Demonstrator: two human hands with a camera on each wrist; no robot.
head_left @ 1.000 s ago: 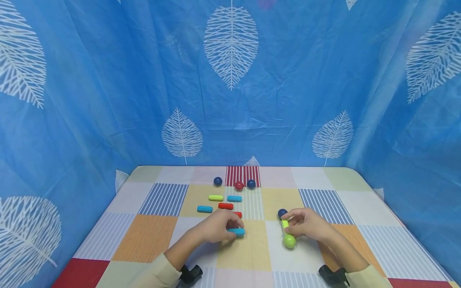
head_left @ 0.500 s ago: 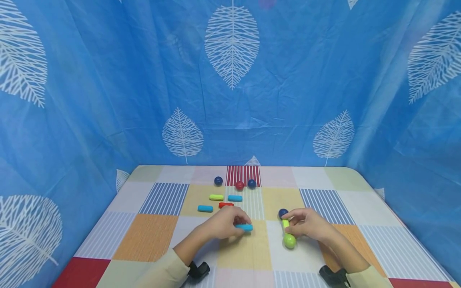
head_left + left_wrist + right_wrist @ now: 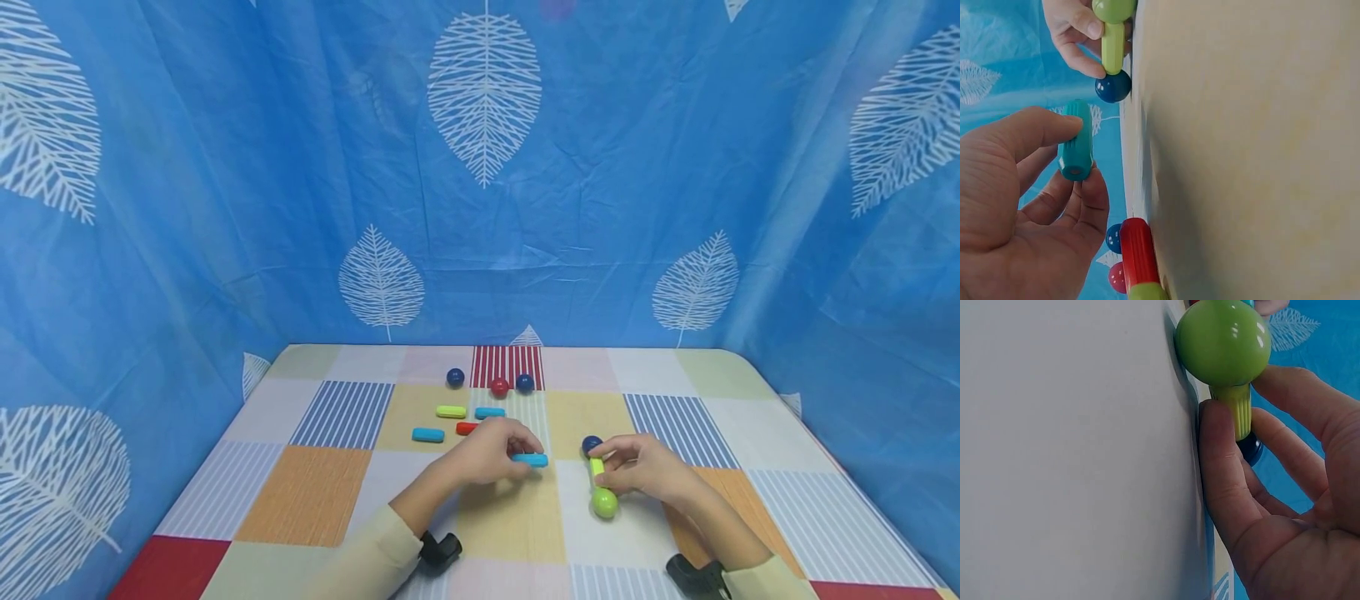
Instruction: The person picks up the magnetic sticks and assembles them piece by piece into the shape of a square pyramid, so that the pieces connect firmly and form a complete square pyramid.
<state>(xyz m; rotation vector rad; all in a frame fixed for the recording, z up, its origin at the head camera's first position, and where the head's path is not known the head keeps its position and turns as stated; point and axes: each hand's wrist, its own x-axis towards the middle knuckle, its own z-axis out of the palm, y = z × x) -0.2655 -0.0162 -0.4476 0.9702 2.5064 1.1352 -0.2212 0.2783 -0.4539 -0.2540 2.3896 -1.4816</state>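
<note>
My left hand pinches a light blue ribbed rod between thumb and fingers, its end facing the camera in the left wrist view. To its right, my right hand grips a yellow-green ribbed rod low over the tablecloth. A bright green ball sits at that rod's near end, and a dark blue ball at its far end. The right wrist view shows the green ball large, with the dark blue one partly hidden behind fingers. A gap separates the blue rod from the right hand's piece.
Beyond the left hand lie a yellow-green rod, two blue rods and a red rod partly covered by that hand. Farther back stand two dark blue balls and a red ball. A blue leaf-print curtain surrounds the patchwork-covered table.
My left hand has carried the blue rod to the right and slightly away from me, nearer the right hand. The right hand and its piece have stayed nearly still.
</note>
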